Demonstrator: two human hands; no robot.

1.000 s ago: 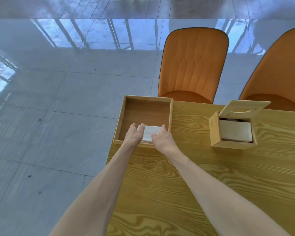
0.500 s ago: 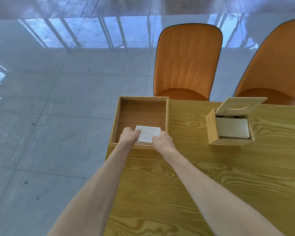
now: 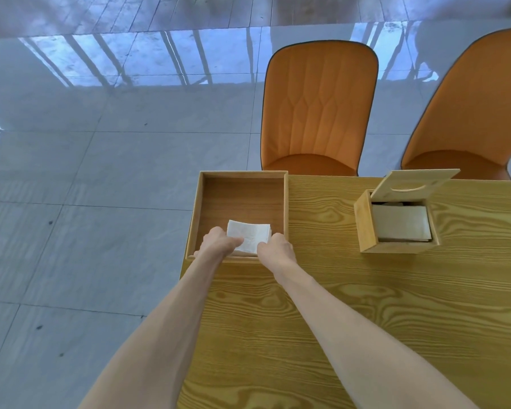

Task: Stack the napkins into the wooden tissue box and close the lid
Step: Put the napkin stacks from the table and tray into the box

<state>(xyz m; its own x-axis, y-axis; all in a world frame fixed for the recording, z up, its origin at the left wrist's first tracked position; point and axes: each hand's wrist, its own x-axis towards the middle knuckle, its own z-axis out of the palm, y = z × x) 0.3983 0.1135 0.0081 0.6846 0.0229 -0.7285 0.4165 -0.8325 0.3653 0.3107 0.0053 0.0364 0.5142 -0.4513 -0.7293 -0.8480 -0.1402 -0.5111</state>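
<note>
A small stack of white napkins (image 3: 250, 234) lies at the near edge inside a shallow wooden tray (image 3: 285, 208) on the table's left corner. My left hand (image 3: 217, 243) grips the stack's left side and my right hand (image 3: 275, 250) grips its right side. The stack is tilted, its far edge raised. To the right stands the wooden tissue box (image 3: 366, 225) with its hinged lid (image 3: 410, 184) tipped open; pale napkins (image 3: 400, 221) lie inside it.
The wooden table (image 3: 366, 320) ends just left of the tray, with grey tiled floor (image 3: 86, 231) beyond. Two orange chairs (image 3: 319, 113) stand at the table's far side.
Both hands have closed on the napkin stack and lifted it a little inside the tray. The view has shifted slightly.
</note>
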